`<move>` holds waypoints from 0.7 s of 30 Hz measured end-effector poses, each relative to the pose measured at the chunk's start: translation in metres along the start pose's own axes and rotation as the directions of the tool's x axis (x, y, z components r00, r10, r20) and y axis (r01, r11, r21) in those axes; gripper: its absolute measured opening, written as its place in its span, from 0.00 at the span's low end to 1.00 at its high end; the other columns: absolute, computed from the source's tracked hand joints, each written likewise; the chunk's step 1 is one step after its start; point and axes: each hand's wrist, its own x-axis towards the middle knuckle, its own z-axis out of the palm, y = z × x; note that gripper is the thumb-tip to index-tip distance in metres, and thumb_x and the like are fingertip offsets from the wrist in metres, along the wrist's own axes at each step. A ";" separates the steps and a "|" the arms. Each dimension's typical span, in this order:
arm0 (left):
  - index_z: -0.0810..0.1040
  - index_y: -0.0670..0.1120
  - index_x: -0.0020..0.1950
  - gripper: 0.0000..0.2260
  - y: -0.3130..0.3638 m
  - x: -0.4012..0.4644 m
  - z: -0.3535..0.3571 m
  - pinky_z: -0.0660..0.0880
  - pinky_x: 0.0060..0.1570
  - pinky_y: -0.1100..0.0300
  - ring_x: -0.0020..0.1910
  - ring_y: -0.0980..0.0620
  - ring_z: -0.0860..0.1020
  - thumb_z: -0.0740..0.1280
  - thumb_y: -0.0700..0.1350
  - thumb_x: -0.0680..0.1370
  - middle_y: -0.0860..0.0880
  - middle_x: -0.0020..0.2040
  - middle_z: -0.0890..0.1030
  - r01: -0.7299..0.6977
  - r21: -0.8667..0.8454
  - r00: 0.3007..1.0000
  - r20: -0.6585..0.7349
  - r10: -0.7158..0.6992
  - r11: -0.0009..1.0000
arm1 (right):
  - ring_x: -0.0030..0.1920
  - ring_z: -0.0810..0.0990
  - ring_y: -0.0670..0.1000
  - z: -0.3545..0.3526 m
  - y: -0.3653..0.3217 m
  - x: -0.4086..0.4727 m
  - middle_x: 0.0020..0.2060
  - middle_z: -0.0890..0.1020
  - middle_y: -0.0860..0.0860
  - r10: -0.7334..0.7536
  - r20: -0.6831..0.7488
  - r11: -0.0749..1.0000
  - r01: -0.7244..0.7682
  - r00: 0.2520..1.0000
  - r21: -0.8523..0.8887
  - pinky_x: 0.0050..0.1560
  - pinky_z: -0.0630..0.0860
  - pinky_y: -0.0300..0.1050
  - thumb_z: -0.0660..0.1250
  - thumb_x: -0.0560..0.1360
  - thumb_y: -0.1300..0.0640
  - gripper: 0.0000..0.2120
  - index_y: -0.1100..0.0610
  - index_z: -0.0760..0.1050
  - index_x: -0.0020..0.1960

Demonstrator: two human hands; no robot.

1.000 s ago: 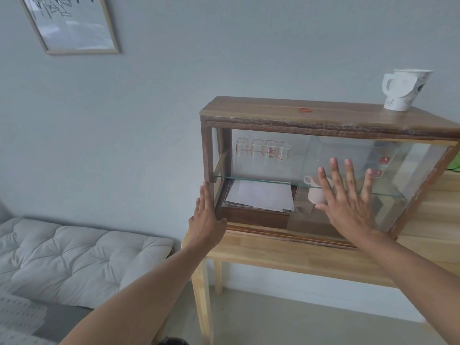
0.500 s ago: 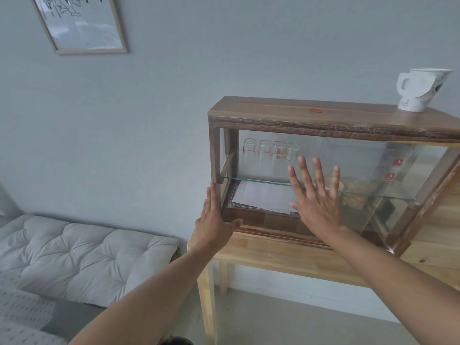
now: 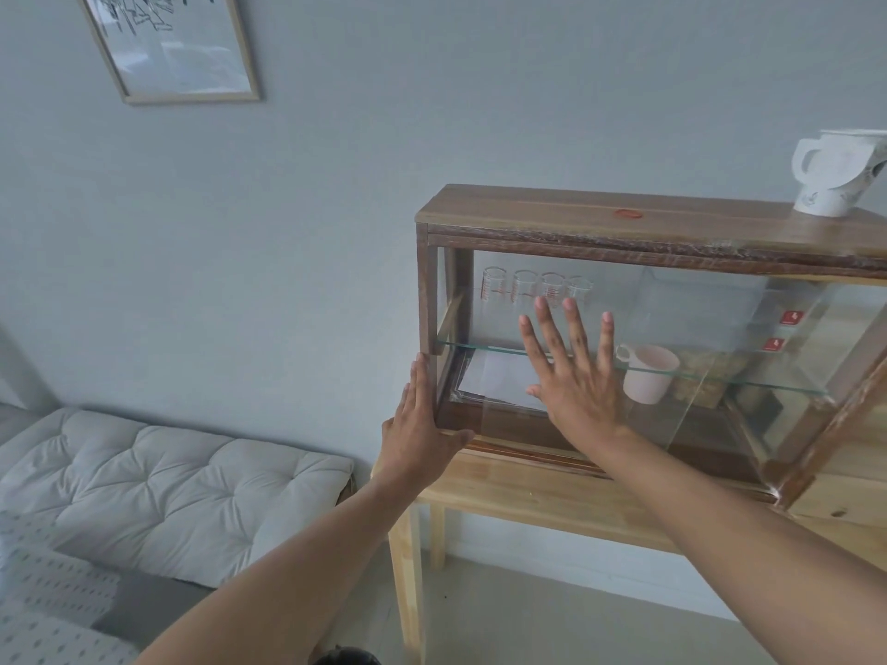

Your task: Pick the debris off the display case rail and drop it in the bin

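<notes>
A dark wooden display case (image 3: pixel 624 218) with sliding glass panes stands on a light wooden table (image 3: pixel 542 496). My right hand (image 3: pixel 573 381) lies flat on the front glass pane, fingers spread, near the case's left half. My left hand (image 3: pixel 417 424) presses flat against the case's left corner post, holding nothing. The bottom rail (image 3: pixel 523 448) runs along the case's front foot; I see no debris on it. A dark round rim, perhaps the bin (image 3: pixel 348 657), peeks in at the bottom edge.
Inside the case stand several glass beakers (image 3: pixel 533 288), a pink cup (image 3: pixel 648 371) and white papers (image 3: pixel 499 381). A white paper cup (image 3: pixel 835 177) sits on the case top. A white cushion (image 3: pixel 158 482) lies at the left, and a framed picture (image 3: pixel 173 45) hangs above it.
My right hand has slid leftward across the glass, taking the pane with it; the pink cup now shows to its right. My left hand stays on the corner post.
</notes>
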 end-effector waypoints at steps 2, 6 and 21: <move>0.28 0.65 0.81 0.64 -0.002 0.000 -0.002 0.68 0.72 0.31 0.83 0.41 0.61 0.81 0.63 0.69 0.55 0.87 0.50 -0.014 0.049 1.000 0.005 0.014 0.999 | 0.86 0.43 0.66 -0.002 -0.012 0.008 0.87 0.43 0.57 -0.013 0.000 1.000 0.013 1.000 0.010 0.80 0.40 0.77 0.81 0.69 0.42 0.63 0.55 0.42 0.87; 0.27 0.64 0.81 0.63 -0.007 0.000 -0.006 0.65 0.73 0.33 0.85 0.45 0.56 0.80 0.62 0.71 0.58 0.87 0.47 -0.028 0.115 0.999 0.024 0.025 0.993 | 0.86 0.42 0.65 -0.003 -0.039 0.026 0.87 0.41 0.56 -0.039 0.001 0.999 0.039 0.999 0.024 0.80 0.39 0.75 0.79 0.72 0.40 0.62 0.54 0.39 0.87; 0.25 0.59 0.81 0.62 0.003 -0.004 -0.018 0.65 0.73 0.34 0.85 0.45 0.52 0.78 0.60 0.74 0.56 0.87 0.45 -0.031 0.213 0.997 0.079 0.015 0.976 | 0.86 0.41 0.64 -0.010 -0.067 0.042 0.87 0.42 0.55 -0.054 -0.027 0.993 0.057 0.998 0.099 0.81 0.38 0.75 0.78 0.73 0.42 0.58 0.54 0.41 0.87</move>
